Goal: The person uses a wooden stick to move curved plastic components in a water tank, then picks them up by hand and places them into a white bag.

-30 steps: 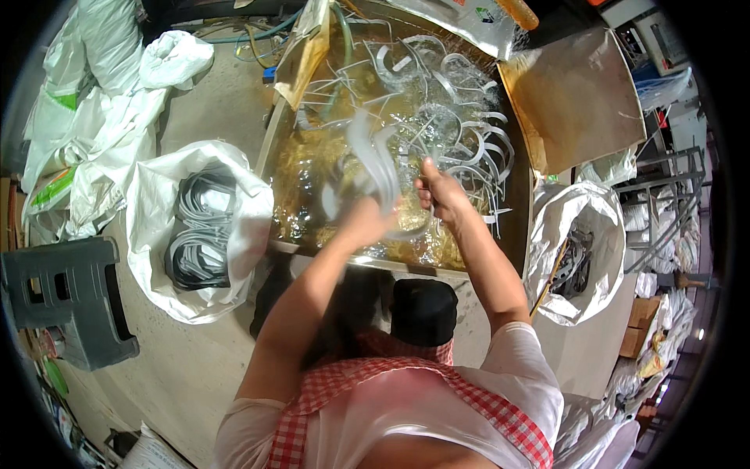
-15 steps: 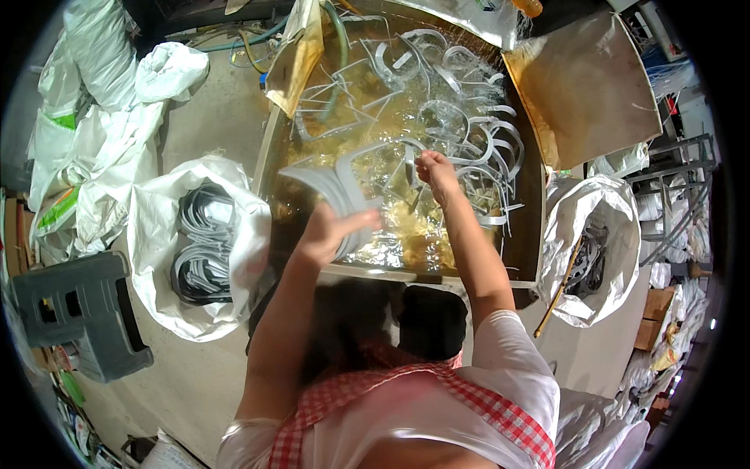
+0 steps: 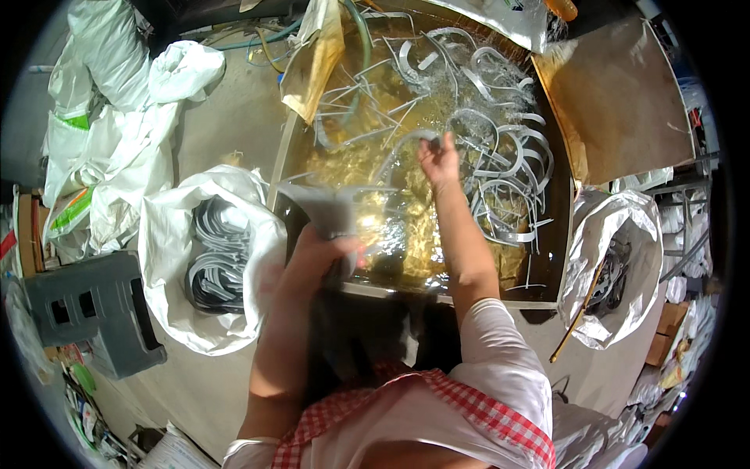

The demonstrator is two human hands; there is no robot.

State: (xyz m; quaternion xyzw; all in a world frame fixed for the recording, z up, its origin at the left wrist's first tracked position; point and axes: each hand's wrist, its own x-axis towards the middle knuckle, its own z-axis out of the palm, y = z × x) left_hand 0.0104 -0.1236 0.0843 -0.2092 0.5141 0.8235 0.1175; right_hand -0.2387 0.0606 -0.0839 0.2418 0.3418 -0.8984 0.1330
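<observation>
Within the left hand's grasp: a bundle of grey strips (image 3: 322, 207), blurred, its flared end projecting beyond the fingers. Left hand (image 3: 312, 254) closed round it. Right hand (image 3: 440, 164) farther out and to the right, above the water; its fingers appear to meet the end of one curved grey strip (image 3: 408, 138), which arcs off to their left. Pinch or mere contact: cannot tell. Below the fingers of both hands: water tank (image 3: 286, 155). Loose curved strips (image 3: 518, 148) heaped in it, just right of the right fingers. Left of the left fingers, outside the tank: white sack (image 3: 160, 258) containing stacked grey strips (image 3: 219, 270). Well right of the right fingers: second white sack (image 3: 642, 291), darker strips (image 3: 611, 273) inside.
</observation>
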